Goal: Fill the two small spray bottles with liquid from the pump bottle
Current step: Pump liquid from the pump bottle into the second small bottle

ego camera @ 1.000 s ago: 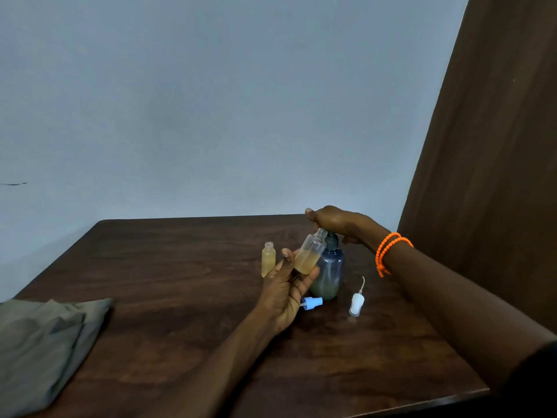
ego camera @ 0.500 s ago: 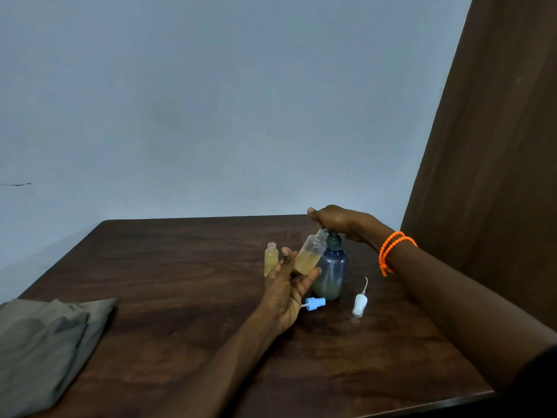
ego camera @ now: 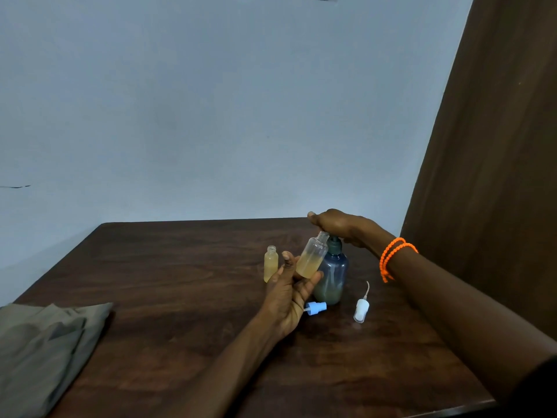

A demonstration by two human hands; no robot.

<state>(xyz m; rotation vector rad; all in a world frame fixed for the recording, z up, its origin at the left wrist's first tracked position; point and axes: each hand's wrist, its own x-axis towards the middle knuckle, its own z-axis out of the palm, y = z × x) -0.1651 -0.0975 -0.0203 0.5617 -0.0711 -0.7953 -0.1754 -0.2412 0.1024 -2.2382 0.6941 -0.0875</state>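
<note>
Two small spray bottles, uncapped: one [ego camera: 311,256] tilted, gripped in left hand [ego camera: 291,297] fingers, mouth at pump bottle [ego camera: 331,276] spout; other [ego camera: 270,263] upright on table [ego camera: 180,282]. Right hand [ego camera: 337,226] flat on pump head, fingers closed over it.

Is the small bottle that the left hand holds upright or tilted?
Tilted. The small bottle in the left hand leans its open neck toward the pump bottle, under the right hand. Liquid fills roughly its lower half.

Bluish pump bottle [ego camera: 331,274] (orange bracelet [ego camera: 391,254])
</note>
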